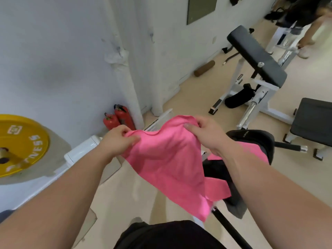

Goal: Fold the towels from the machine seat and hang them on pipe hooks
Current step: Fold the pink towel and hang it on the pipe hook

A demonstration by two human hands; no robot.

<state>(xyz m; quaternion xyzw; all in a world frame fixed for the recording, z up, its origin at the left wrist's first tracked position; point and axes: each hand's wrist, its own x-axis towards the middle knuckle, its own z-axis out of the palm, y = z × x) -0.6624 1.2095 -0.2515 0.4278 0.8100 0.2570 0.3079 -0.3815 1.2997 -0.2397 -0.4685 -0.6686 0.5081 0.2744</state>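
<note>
We pinch the towel's [167,159] top corners with left hand [119,139] and right hand [206,133]; it hangs at the seat's [255,136] nine o'clock. A loose pinch could drop it; uneven corners would skew our fold.

Black machine seat [251,135] carries a pink towel [255,151], spread across its top. Beige floor [206,90] takes the rest: two red fire extinguishers [119,118] upright at the wall, a brown roller [204,68] lying near the wall base, a white-framed bench [255,56] and a second padded bench [312,121] at far right.
</note>
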